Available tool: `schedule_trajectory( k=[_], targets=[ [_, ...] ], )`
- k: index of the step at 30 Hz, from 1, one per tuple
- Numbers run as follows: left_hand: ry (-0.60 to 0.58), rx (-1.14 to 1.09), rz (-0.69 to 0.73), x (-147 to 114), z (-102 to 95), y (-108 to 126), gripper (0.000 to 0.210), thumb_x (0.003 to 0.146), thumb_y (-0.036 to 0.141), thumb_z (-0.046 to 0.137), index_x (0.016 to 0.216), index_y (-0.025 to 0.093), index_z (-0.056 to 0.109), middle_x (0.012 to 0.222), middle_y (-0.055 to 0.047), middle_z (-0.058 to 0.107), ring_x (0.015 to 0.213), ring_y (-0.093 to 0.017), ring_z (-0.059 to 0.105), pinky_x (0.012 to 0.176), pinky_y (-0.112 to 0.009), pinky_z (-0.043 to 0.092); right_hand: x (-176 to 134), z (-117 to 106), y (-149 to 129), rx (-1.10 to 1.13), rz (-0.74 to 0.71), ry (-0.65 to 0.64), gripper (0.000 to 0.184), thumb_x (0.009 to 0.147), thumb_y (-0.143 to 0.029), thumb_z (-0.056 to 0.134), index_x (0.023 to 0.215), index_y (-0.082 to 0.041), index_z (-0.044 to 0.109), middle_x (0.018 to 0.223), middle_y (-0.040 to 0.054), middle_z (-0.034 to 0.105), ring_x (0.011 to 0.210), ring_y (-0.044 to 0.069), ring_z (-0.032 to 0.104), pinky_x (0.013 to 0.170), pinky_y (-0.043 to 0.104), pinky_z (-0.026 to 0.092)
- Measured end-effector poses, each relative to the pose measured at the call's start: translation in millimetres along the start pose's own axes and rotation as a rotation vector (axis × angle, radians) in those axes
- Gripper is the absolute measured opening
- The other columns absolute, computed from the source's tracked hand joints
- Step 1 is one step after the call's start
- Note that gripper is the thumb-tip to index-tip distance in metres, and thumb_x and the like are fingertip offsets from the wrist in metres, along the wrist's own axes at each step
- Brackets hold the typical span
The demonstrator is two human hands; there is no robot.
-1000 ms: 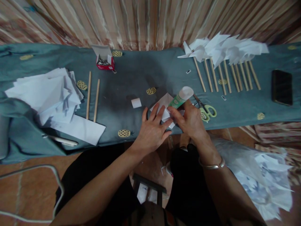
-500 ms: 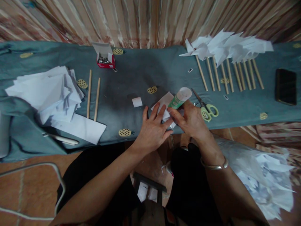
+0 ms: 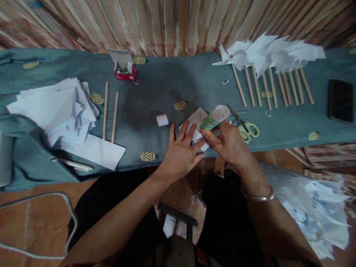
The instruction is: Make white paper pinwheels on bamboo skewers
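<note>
My left hand (image 3: 182,152) lies flat with fingers spread, its fingertips on a small white paper square with crease lines (image 3: 198,115). My right hand (image 3: 229,141) is wrapped round a green and white glue stick (image 3: 213,118), tilted with its lower end at the paper. The glue tip is hidden by my fingers. A white glue stick cap (image 3: 162,120) rests on the cloth left of the paper. Just right of my right hand are scissors with light green handles (image 3: 248,130), blades pointing away.
White paper pinwheels (image 3: 267,55) on wooden sticks lie in a row at the back right, near a black phone (image 3: 340,101). At the left are a heap of paper (image 3: 55,109), two loose wooden sticks (image 3: 115,116) and a red box of metal pins (image 3: 124,70). A plastic bag (image 3: 311,207) stands below right.
My right hand has shifted slightly to the right with the glue stick, which now leans further over. My left hand stays in place on the paper.
</note>
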State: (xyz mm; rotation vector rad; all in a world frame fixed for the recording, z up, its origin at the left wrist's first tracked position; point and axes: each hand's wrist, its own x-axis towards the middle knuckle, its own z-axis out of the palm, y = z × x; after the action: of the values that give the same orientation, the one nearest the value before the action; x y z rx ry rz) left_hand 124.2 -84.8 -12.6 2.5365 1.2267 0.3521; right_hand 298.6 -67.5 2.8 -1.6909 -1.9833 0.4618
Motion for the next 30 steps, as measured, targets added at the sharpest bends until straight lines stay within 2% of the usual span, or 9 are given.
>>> schedule_trajectory(
  k=[11, 25, 30],
  targets=[
    [-0.004, 0.006, -0.006, 0, -1.7, 1, 0.047, 0.087, 0.043, 0.057, 0.132, 0.030, 0.052, 0.151, -0.012, 0.039, 0.143, -0.036, 0.024, 0.111, -0.069, 0.014, -5, -2, 4, 0.018, 0.041, -0.004, 0.036, 0.086, -0.056, 0.052, 0.083, -0.020, 0.057, 0.074, 0.0078, 0.062, 0.075, 0.026, 0.063, 0.065, 0.036, 0.046],
    [0.003, 0.040, 0.001, 0, -1.7, 1, 0.047, 0.087, 0.044, 0.057, 0.132, 0.031, 0.052, 0.150, -0.012, 0.039, 0.143, -0.036, 0.026, 0.110, -0.069, 0.017, -3, 1, 11, -0.004, 0.016, 0.056, 0.043, 0.088, -0.057, 0.049, 0.099, -0.017, 0.060, 0.075, 0.0064, 0.062, 0.067, 0.021, 0.059, 0.063, 0.034, 0.045],
    [-0.002, 0.034, 0.002, 0, -2.2, 1, 0.046, 0.087, 0.043, 0.058, 0.131, 0.030, 0.053, 0.150, -0.013, 0.039, 0.143, -0.036, 0.026, 0.110, -0.070, 0.016, 0, 2, 10, 0.011, 0.043, 0.052, 0.040, 0.087, -0.056, 0.052, 0.094, -0.017, 0.060, 0.074, 0.0057, 0.062, 0.066, 0.020, 0.058, 0.064, 0.034, 0.045]
  ],
)
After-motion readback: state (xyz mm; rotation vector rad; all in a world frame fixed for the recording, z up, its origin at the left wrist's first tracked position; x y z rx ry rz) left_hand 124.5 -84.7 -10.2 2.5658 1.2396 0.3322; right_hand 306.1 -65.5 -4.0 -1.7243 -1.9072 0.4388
